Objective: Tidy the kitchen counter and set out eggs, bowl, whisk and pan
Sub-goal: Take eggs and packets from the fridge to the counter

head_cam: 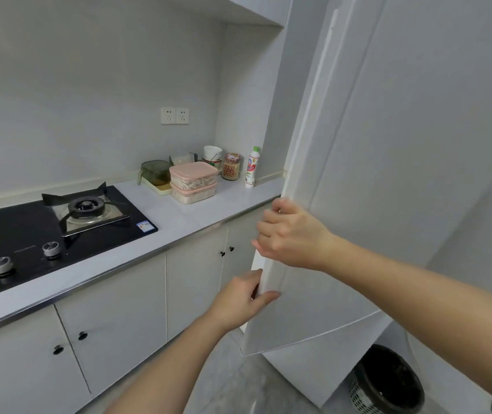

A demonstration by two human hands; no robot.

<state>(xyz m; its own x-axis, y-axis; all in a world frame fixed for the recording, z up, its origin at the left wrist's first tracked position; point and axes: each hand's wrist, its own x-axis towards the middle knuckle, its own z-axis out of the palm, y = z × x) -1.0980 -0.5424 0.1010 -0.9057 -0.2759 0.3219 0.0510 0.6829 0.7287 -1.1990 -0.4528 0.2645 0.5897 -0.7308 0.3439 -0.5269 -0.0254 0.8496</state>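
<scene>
A tall white fridge door (358,204) stands at the right, swung partly out from the fridge body. My right hand (291,234) grips the door's left edge at counter height, fingers curled round it. Below it, my left hand (243,297) also holds that edge, thumb on the front face and fingers behind. The fridge's inside is hidden by the door. On the grey counter (179,222) sit two stacked pink-lidded boxes (194,182), a green glass jug (155,173), stacked white bowls (212,153), a jar (231,166) and a white bottle (252,167). No eggs, whisk or pan are in view.
A black gas hob (44,231) with one burner and two knobs fills the counter's left. White cupboard doors (113,324) with small black knobs run below. A dark perforated bin (388,383) stands on the floor by the fridge's foot. Two wall sockets (174,115) sit above the counter.
</scene>
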